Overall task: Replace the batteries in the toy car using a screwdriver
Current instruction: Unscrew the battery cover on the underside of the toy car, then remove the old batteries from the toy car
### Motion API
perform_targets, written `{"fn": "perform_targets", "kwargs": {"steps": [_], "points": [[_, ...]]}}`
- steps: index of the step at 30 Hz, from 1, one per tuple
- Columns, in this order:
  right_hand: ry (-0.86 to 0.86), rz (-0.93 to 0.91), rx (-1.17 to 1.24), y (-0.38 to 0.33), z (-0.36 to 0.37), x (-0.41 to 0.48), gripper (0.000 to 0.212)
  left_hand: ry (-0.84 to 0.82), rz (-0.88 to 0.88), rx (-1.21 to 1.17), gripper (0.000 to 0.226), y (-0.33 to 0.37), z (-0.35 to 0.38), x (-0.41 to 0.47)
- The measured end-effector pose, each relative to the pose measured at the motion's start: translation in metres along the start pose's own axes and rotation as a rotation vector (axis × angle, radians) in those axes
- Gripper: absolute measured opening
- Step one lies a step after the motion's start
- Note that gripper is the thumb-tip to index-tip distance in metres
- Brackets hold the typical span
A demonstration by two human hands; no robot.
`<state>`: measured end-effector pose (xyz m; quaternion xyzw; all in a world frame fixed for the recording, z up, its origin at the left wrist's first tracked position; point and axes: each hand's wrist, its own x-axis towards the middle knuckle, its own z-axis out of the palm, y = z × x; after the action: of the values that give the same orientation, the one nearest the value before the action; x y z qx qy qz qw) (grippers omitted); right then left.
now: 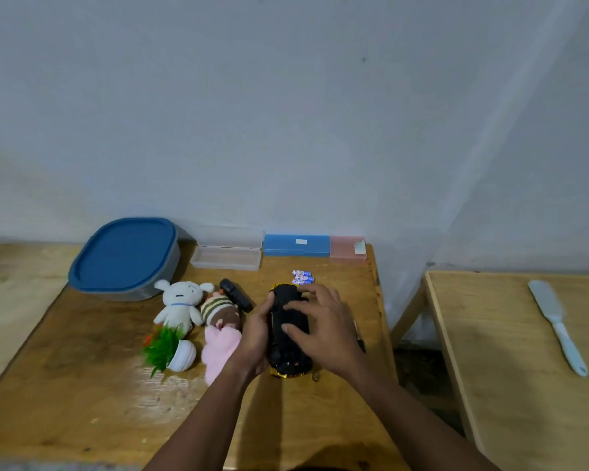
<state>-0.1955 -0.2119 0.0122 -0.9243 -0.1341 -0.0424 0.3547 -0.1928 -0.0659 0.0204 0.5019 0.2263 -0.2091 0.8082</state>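
The toy car (pixel 288 355) lies upside down on the wooden table (pixel 92 385), black underside up, yellow body showing at its near and far ends. My left hand (pixel 254 338) grips its left side, thumb over the edge. Over the underside lies my right hand (pixel 320 324), its fingers spread and touching the black base. Several small blue-and-white batteries (pixel 302 277) lie just beyond the car. A thin dark tool, probably the screwdriver (pixel 359 336), lies to the right of my right hand, mostly hidden by it.
Left of the car are a white plush (pixel 181 300), a striped plush (pixel 220 312), a pink plush (pixel 220 348), a small potted plant (pixel 170 348) and a black object (pixel 235 294). A blue-lidded container (pixel 125 258) and pencil cases (pixel 296 245) line the wall. A brush (pixel 556 326) lies on the right table.
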Motion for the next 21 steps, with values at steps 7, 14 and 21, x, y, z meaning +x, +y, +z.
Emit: {"fn": "perform_targets", "kwargs": {"steps": [7, 14, 21], "points": [[-0.192, 0.106, 0.158, -0.006, -0.014, 0.023, 0.031, 0.084, 0.027, 0.021, 0.053, 0.003, 0.0, 0.004], [-0.232, 0.171, 0.61, -0.006, -0.017, 0.028, 0.033, 0.066, 0.05, 0.024, 0.055, 0.019, -0.001, 0.01], [0.12, 0.489, 0.773, 0.008, -0.017, 0.035, 0.035, 0.069, 0.084, -0.067, 0.051, 0.027, -0.009, 0.013]]}}
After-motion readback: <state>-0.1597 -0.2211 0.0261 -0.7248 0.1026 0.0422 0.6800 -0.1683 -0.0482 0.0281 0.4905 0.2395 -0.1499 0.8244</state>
